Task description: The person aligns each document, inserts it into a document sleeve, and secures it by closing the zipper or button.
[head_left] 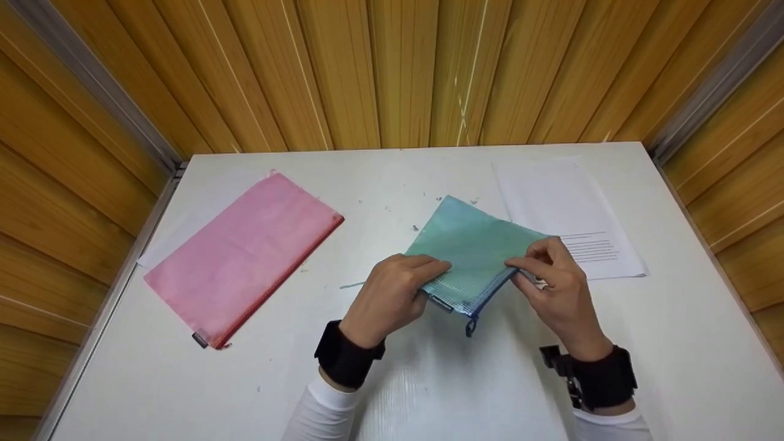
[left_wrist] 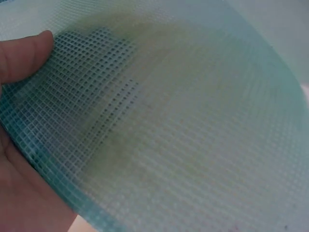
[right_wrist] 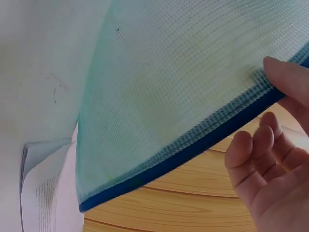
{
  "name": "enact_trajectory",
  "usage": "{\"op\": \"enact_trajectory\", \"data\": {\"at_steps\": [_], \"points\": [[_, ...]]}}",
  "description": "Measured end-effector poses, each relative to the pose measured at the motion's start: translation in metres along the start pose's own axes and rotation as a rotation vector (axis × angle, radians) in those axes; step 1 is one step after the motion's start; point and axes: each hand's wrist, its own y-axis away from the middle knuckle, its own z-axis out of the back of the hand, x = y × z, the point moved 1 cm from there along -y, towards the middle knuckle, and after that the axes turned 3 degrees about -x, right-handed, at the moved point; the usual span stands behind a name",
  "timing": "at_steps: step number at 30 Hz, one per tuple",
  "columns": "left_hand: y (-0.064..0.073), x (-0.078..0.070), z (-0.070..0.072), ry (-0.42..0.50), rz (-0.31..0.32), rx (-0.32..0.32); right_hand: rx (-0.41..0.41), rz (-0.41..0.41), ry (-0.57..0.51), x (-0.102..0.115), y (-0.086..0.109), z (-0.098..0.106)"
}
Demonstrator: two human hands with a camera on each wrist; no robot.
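A green translucent mesh zipper pouch (head_left: 471,236) is held up over the white table. My left hand (head_left: 395,297) grips its near left edge, with the thumb (left_wrist: 26,55) on the mesh in the left wrist view. At the zipper edge, my right hand (head_left: 560,288) pinches the pouch beside the dark blue zipper (right_wrist: 193,150). The other right fingers curl loosely below that edge in the right wrist view. A blue zipper pull (head_left: 470,326) dangles from the near corner. The pouch looks flat, and part of its left edge is hidden behind my left hand.
On the left lies a pink zipper pouch (head_left: 245,251) with a red zipper, partly over white paper (head_left: 196,214). Printed sheets (head_left: 551,196) lie at the back right. Small scraps (head_left: 415,228) dot the white table (head_left: 184,392), and wooden panels (head_left: 404,73) enclose it.
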Motion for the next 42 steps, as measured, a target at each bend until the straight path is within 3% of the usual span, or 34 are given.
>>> {"op": "enact_trajectory", "data": {"at_steps": [6,19,24,30,33,42], "points": [[0.000,-0.007,0.002,0.094,-0.075,-0.101,-0.034,0.045,-0.086,0.001,-0.002,-0.001],[-0.002,-0.011,0.001,0.145,-0.163,-0.267,-0.004,-0.020,-0.079,0.008,-0.002,0.000],[-0.001,-0.008,0.001,0.158,-0.121,-0.267,-0.019,-0.036,-0.115,0.026,-0.004,0.006],[-0.002,-0.009,0.001,0.160,-0.094,-0.242,0.007,0.065,-0.213,0.053,0.000,0.008],[-0.002,-0.009,0.001,0.155,-0.101,-0.247,0.044,0.090,-0.219,0.064,0.003,0.005],[-0.003,-0.015,-0.002,0.170,-0.177,-0.250,0.022,0.131,-0.171,0.074,0.009,-0.006]]}}
